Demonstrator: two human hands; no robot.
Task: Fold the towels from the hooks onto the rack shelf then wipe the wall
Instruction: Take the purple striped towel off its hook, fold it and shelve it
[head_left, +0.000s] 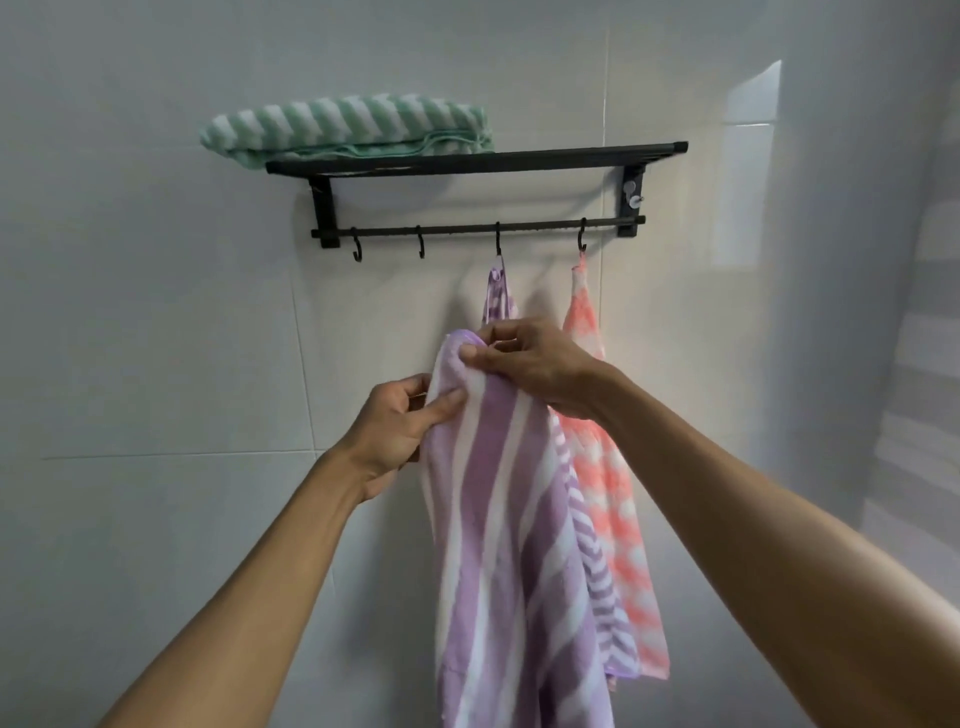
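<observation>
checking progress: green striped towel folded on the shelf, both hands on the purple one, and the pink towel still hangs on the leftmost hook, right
Not quite: in the head view the pink towel hangs on the rightmost hook, not the leftmost. The rest holds.

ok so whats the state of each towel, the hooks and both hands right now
green striped towel: folded, on black rack shelf
purple striped towel: hanging on third hook, pinched by both hands
pink towel: hanging on fourth hook
two left hooks: bare
left hand, right hand: pinching purple towel
</observation>
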